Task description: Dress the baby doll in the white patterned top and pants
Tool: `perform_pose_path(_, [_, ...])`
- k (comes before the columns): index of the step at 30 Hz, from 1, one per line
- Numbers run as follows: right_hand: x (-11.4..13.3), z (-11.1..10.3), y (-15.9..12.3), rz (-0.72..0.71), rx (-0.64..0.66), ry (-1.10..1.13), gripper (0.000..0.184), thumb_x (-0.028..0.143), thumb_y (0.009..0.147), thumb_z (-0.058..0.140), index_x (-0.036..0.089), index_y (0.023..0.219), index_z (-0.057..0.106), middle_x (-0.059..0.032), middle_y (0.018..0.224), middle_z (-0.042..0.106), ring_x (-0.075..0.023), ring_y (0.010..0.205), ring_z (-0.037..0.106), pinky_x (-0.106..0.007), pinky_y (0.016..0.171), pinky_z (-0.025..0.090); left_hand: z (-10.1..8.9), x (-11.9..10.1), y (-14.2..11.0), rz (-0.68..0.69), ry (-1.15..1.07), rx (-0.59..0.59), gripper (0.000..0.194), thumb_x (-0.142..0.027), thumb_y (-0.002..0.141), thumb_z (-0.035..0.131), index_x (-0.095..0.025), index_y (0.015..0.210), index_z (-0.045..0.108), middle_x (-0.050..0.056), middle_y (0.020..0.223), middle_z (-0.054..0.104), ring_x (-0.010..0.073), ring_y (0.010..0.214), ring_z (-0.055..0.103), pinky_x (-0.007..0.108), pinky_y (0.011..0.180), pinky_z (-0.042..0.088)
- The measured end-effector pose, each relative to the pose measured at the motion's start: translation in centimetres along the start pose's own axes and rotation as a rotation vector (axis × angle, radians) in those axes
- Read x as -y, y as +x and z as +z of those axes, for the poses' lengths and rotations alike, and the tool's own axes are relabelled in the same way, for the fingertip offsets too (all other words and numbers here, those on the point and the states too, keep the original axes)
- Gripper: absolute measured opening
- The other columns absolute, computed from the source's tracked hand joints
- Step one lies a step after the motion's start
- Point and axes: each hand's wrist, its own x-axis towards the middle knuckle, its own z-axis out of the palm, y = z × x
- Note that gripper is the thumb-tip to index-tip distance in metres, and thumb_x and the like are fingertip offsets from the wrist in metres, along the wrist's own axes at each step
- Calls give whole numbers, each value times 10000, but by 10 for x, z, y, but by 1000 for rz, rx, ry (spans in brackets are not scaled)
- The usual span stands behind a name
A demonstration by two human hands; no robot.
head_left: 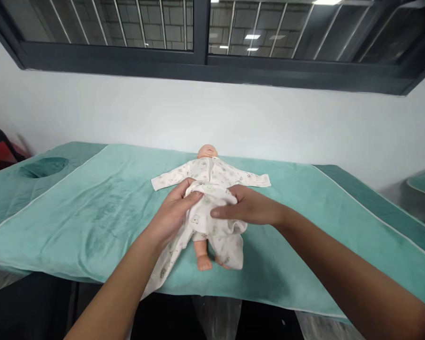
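A baby doll lies on its back, head toward the wall, in a white patterned top with both sleeves spread wide. Above its lower body, a pair of white patterned baby pants is bunched up, one leg hanging toward the near left and the other over the doll's legs. My left hand pinches the left side of the waistband, thumb on top. On the right side, my right hand grips the cloth, its thumb stretched across the front and its other fingers hidden behind. One bare doll foot shows below the pants.
The padded table wears a green plush cover with a round hole at its left end. Behind it rise a white wall and a dark-framed window. A red and black object stands at the far left.
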Motion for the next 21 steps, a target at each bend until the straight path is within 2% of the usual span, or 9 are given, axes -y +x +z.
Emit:
perform_pose_path(4, [-7, -4, 4, -169, -214, 96, 249, 400, 838, 686, 167, 921, 705, -14, 882, 677, -131, 786, 613, -239, 699, 466, 9, -2, -5, -76, -60, 31, 257, -376, 834, 685, -209, 1021, 632, 13, 943, 679, 150, 812, 630, 225, 717, 471])
perform_pose_path(7, [-10, -11, 4, -178, -297, 149, 265, 419, 843, 682, 164, 914, 700, -13, 864, 679, -128, 759, 615, -233, 672, 468, 12, -9, -8, -183, 90, 211, 330, -363, 789, 732, -192, 1066, 675, 47, 952, 704, 206, 859, 662, 279, 761, 499])
perform_pose_path(9, [-10, -15, 1, -158, -309, 139, 278, 433, 845, 677, 161, 896, 700, -11, 843, 680, -128, 737, 616, -232, 657, 467, 13, -12, -7, -202, 163, 235, 303, -348, 774, 741, -173, 1018, 704, 55, 912, 713, 220, 850, 667, 287, 752, 502])
perform_pose_path(11, [-9, -16, -3, -100, -175, 79, 286, 437, 833, 693, 166, 918, 714, -14, 868, 695, -138, 755, 632, -240, 674, 477, 14, -11, -4, -134, 121, 92, 290, -335, 777, 725, -172, 1016, 709, 50, 900, 719, 211, 818, 667, 270, 709, 495])
perform_pose_path(13, [-7, -14, -7, -14, 38, 24, 291, 430, 808, 723, 177, 952, 725, -19, 899, 709, -155, 793, 653, -252, 700, 492, 17, -7, -1, -83, 28, -51, 331, -317, 771, 715, -179, 1071, 697, 48, 935, 723, 200, 797, 667, 252, 667, 486])
perform_pose_path(15, [-6, -10, -10, 33, 151, 33, 276, 413, 805, 732, 181, 954, 728, -24, 903, 717, -169, 821, 670, -262, 712, 508, 19, -3, -1, -102, -36, -87, 382, -319, 772, 711, -185, 1129, 681, 54, 970, 726, 196, 782, 670, 250, 652, 487])
perform_pose_path(16, [-7, -8, -11, 16, 127, 79, 264, 408, 819, 721, 179, 950, 726, -28, 908, 720, -172, 832, 675, -267, 722, 516, 18, -2, -2, -128, -56, -77, 399, -334, 782, 708, -189, 1151, 674, 58, 974, 728, 192, 770, 671, 253, 652, 490])
perform_pose_path(18, [-10, -5, -11, -78, -11, 231, 269, 414, 855, 685, 172, 966, 718, -44, 935, 722, -175, 850, 682, -279, 749, 531, 16, -2, -6, -199, -73, 6, 420, -379, 795, 711, -192, 1169, 670, 66, 953, 734, 187, 739, 672, 263, 652, 499])
perform_pose_path(21, [-17, 1, -8, -198, -179, 507, 356, 452, 862, 671, 159, 1063, 690, -75, 956, 721, -189, 848, 686, -311, 765, 548, 8, -6, -13, -339, -2, 299, 446, -352, 723, 798, -155, 1113, 704, 95, 934, 739, 217, 785, 687, 288, 692, 518])
